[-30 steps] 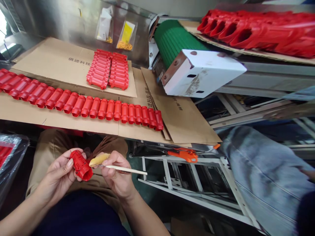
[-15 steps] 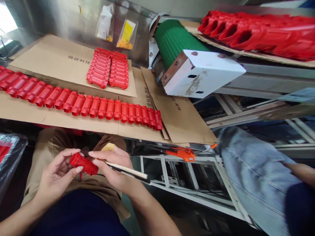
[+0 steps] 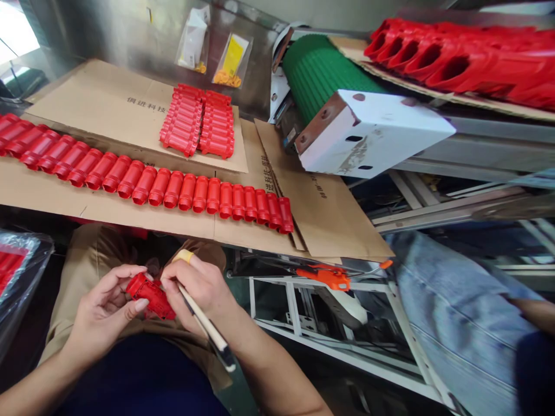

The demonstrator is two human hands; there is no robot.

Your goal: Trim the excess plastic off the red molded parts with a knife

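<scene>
With twelve o'clock straight ahead of the wearer and the dial centred on the held part, the left hand point(image 3: 102, 309) pinched a red tubular part point(image 3: 155, 297) between thumb and fingers, tilted above the lap. The right hand point(image 3: 202, 289), its fingers bunched close at the part's four o'clock side, gripped a slender pale-and-dark tool point(image 3: 207, 325); a yellow covering point(image 3: 184, 255) wrapped one finger. This looked like close handwork on the part's side, though the tool's tip was hidden. Any further move there would call for a steady left pinch and a fine, light right touch.

At nine, a plastic liner point(image 3: 38, 267) edged more red pieces. At three lay an orange-handled tool point(image 3: 333, 279), with a person's denim-clad leg point(image 3: 455, 312) beyond it.

A row of red parts point(image 3: 174, 189) ran from ten to two on cardboard point(image 3: 104, 86). Its print seemed to read "俱进科技", the first character less sure; sideways print nearer one showed "进科技". Two red stacks point(image 3: 182, 121) stood towards one. Farther out were two clear bags point(image 3: 234, 55), their labels too small to read, and, towards two, a green belt point(image 3: 323, 75).
</scene>
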